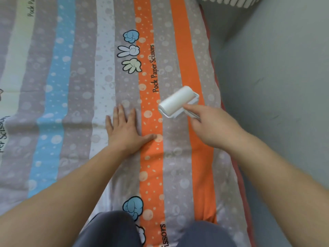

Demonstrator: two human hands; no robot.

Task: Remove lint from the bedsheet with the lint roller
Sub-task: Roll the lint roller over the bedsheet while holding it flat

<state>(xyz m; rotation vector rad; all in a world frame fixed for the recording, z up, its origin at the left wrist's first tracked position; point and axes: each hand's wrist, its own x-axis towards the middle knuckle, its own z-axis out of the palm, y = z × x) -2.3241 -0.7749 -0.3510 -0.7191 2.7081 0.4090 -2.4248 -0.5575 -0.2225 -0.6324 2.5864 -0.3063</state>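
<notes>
Roller (178,101) is down on the sheet (80,86), drum lying across an orange stripe and the grey one beside it, close to the bed's 3 o'clock edge. The right hand (213,129) grasps the handle, forefinger stretched out along the frame. The left hand (124,132) is released, flat, fingers spread, pressing the cloth at about 8 o'clock from the drum, likely to hold it taut.

So the rolling looks underway, working the strip at the right side. How much is done? Hard to call: the drum shows plain white, and the picture is too soft to make out any lint on the cloth or on the roller. By my reckoning the broad run of stripes out toward 9 o'clock and up toward 12 o'clock may yet need passes.
</notes>
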